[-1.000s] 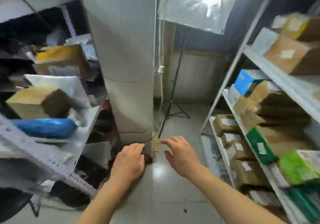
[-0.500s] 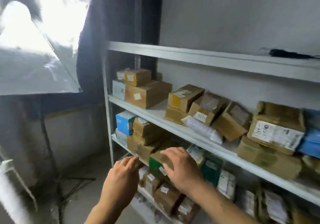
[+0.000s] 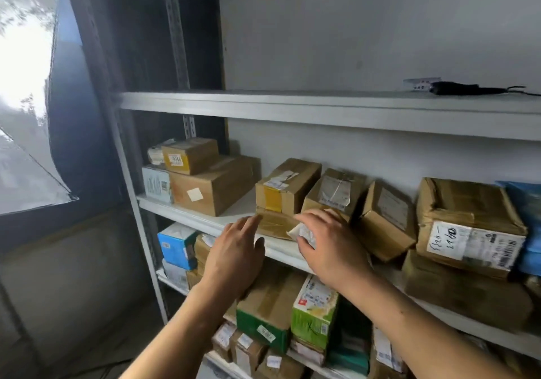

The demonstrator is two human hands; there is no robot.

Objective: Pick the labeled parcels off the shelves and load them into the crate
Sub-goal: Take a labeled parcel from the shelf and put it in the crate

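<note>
A grey metal shelf unit point(image 3: 187, 214) holds several labeled cardboard parcels. My right hand point(image 3: 330, 247) reaches to the middle shelf and its fingers curl over a white soft parcel point(image 3: 303, 232) lying at the shelf's front edge. My left hand point(image 3: 234, 253) hovers open beside it, fingertips near a flat brown parcel point(image 3: 273, 223) under a box with a yellow label point(image 3: 285, 187). A tilted box point(image 3: 333, 191) stands just behind my right hand. No crate is in view.
The top shelf point(image 3: 322, 106) carries only a black device point(image 3: 456, 89) at the right. A large labeled parcel point(image 3: 468, 226) sits at the right. Lower shelves hold a blue box point(image 3: 175, 245), a green box point(image 3: 263, 314) and a light green carton point(image 3: 314, 311). A dark wall stands at left.
My view has swung from the aisle floor and pillar round to the right-hand shelf unit. Both hands have risen from waist height to the middle shelf, the right one reaching the white parcel.
</note>
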